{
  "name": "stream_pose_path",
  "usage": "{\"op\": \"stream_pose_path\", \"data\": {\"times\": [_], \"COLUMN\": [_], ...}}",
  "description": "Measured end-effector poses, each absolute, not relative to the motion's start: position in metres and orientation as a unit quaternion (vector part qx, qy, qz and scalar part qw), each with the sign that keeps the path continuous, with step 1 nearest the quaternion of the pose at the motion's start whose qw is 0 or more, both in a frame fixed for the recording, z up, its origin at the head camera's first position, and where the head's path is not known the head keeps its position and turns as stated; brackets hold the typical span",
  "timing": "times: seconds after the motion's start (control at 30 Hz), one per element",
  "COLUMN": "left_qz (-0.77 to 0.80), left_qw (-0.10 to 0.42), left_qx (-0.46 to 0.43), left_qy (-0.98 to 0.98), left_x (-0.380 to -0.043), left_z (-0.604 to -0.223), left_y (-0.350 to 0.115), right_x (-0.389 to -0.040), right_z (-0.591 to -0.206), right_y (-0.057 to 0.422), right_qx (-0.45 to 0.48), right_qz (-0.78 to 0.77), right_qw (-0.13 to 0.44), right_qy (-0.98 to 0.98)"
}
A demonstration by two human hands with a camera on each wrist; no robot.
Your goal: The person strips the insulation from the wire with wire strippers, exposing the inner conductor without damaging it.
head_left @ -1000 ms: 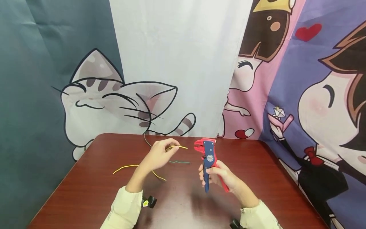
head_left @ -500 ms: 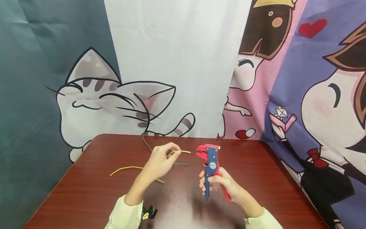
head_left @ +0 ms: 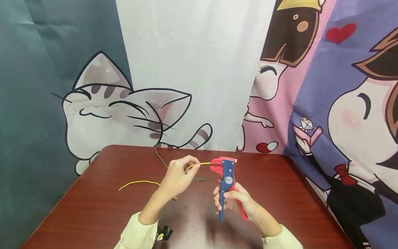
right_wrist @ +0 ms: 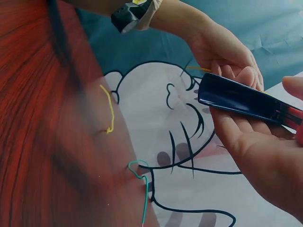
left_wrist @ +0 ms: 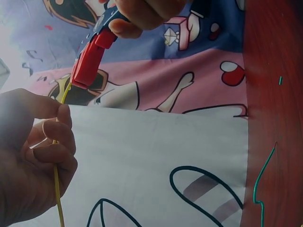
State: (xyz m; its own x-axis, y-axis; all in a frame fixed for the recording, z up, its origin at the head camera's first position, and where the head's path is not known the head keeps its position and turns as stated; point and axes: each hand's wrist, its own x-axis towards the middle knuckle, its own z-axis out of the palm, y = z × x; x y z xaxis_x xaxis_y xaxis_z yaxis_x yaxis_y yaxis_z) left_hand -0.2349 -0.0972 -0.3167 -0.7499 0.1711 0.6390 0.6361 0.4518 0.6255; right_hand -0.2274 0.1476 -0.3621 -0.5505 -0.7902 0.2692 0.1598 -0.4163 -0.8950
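In the head view the desk [head_left: 280, 200] is looked down on from above, facing forward, with its far edge, both far corners and the cloth backdrop [head_left: 192, 52] taken in. The left-wrist view is set close to the left hand [head_left: 178, 174] and turned toward the right part of the far edge — tipped so that this edge runs upright. The right-wrist view is set close to the right hand [head_left: 239, 199] and aimed toward that edge's left part, also tipped. By all three — both hands, the red-and-blue tool [head_left: 227, 173] and the green wire [head_left: 199, 178] are shared.
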Motion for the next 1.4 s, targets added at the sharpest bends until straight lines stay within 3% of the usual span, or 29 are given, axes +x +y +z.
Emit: {"op": "stream_pose_path", "data": {"times": [0.93,1.4], "left_qz": [-0.573,-0.554], "left_qw": [0.152,0.184], "left_qx": [-0.257,-0.262], "left_qy": [-0.763,-0.769], "left_x": [-0.234,-0.234], "left_z": [-0.326,-0.326], "left_y": [-0.083,-0.084], "right_x": [-0.226,-0.226], "right_z": [-0.364,-0.365], "right_y": [0.136,0.135], "right_qx": [-0.359,-0.359], "right_qz": [-0.753,-0.757], "right_qw": [0.306,0.306], "right_qy": [0.46,0.452]}}
